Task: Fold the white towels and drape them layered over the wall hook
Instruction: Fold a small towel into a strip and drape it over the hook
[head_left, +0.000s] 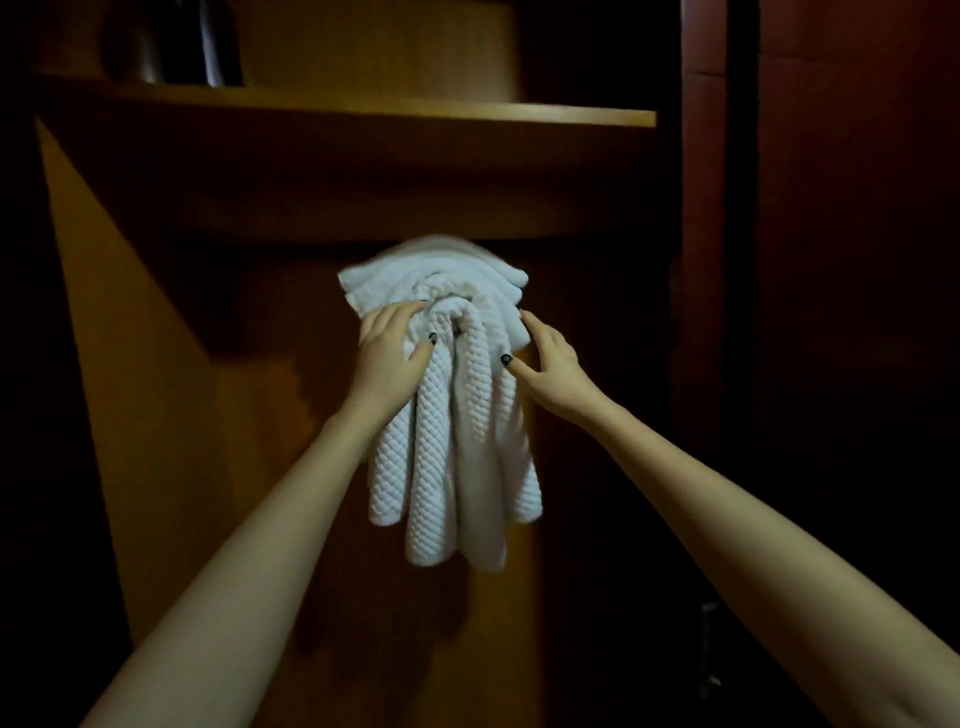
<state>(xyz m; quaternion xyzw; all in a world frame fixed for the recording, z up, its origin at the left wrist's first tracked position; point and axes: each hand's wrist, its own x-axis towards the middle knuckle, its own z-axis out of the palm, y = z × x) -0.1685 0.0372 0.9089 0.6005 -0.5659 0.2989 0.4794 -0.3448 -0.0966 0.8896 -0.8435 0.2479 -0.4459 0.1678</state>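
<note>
Since towels (457, 457) already hang layered, left hand (387, 358) gripping them, right hand (548, 366) spread-fingered alongside, I judge only tidying remains.

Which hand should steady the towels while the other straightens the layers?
Left, probably. The left hand grips the white towels near the top of the drape, thumb on the front fold. The right hand only touches their right edge with straight fingers, so it is free to smooth.
</note>
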